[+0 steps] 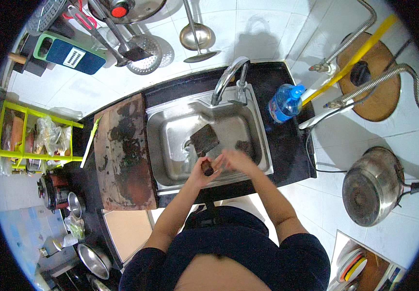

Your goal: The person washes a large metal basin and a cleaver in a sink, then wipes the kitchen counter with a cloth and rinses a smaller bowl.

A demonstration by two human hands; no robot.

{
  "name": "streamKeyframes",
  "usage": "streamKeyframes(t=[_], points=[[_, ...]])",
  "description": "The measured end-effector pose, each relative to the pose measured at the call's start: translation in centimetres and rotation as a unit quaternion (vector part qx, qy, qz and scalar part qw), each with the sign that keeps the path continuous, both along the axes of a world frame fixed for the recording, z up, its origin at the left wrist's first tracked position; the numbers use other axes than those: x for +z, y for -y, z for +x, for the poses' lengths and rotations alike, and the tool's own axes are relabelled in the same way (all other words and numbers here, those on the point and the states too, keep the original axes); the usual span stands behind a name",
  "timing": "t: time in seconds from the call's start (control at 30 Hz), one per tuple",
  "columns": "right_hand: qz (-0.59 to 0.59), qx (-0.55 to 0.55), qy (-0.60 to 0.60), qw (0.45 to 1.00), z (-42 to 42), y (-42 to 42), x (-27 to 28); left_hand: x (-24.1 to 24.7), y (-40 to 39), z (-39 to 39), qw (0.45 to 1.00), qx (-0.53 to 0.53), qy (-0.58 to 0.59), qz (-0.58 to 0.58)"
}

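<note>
My left hand (199,175) is closed around the dark wooden handle (207,168) of a cleaver, whose butt end points up at me. The cleaver's broad, dark blade (204,139) extends over the stainless steel sink basin (169,131). My right hand (238,162) is blurred beside the left fingers, its own fingers stretched toward them, with nothing visible in it. Below the blade, a clear crumpled piece (189,160) lies near the drain. A dark patch (244,146) shows at the right of the basin, too unclear to name.
A chrome faucet (227,74) arches over the sink's back. To the left lies a wet wooden cutting board (126,156), with a green stalk (91,142) beside its edge. A blue-capped plastic bottle (286,103) stands at right. Utensils, including a ladle (195,37), hang on the tiled wall.
</note>
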State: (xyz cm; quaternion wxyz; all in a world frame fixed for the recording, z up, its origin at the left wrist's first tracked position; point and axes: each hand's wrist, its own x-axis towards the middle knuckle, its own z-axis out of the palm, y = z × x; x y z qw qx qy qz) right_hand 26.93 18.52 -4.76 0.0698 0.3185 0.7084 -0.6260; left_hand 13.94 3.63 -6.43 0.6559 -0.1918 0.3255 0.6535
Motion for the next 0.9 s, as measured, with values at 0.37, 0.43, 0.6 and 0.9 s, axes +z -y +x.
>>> streamKeyframes(t=[0.37,0.43,0.6,0.9], points=[[-0.350,-0.170,-0.013,0.921,3.6,5.8,4.1,0.8,-0.8,4.3,0.962,-0.232,-0.035,0.140],[-0.266,-0.173,-0.021,0.948,6.6,6.2,5.5,2.0,-1.0,4.5,0.922,-0.353,-0.112,0.114],[-0.037,-0.259,-0.004,0.965,17.9,9.1,10.8,2.4,0.2,2.5,0.802,-0.507,-0.266,0.172],[0.259,-0.392,0.094,0.877,28.7,12.8,13.8,2.6,2.1,0.3,0.878,-0.375,-0.290,0.070]])
